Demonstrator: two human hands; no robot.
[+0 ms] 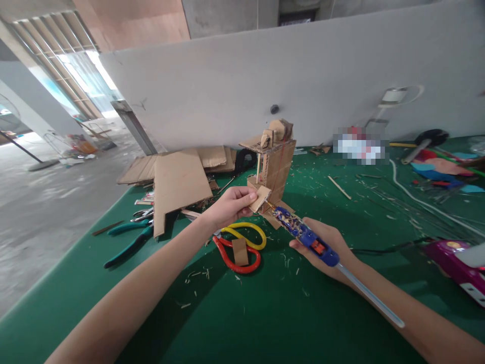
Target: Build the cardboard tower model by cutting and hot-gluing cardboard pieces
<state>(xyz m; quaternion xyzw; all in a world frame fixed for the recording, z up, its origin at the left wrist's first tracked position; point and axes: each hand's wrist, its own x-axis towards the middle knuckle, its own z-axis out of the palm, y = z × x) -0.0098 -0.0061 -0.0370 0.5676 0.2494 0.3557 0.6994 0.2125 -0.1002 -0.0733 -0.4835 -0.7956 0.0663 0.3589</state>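
Note:
My left hand pinches a small cardboard piece between thumb and fingers. A blue hot glue gun is gripped in my right hand, its nozzle at the right edge of that piece; whether they touch I cannot tell. A clear glue stick sticks out of its back end. Just behind my hands stands an upright cardboard structure, with a thin wooden stick at its left side. Below my left hand lie scissors with one yellow and one red handle, and a small cardboard rectangle rests on them.
Cardboard sheets are piled at the back left, beside teal-handled pliers. Scraps litter the green table. A magenta device sits at the right, with a white cable behind it. A white panel rises along the back.

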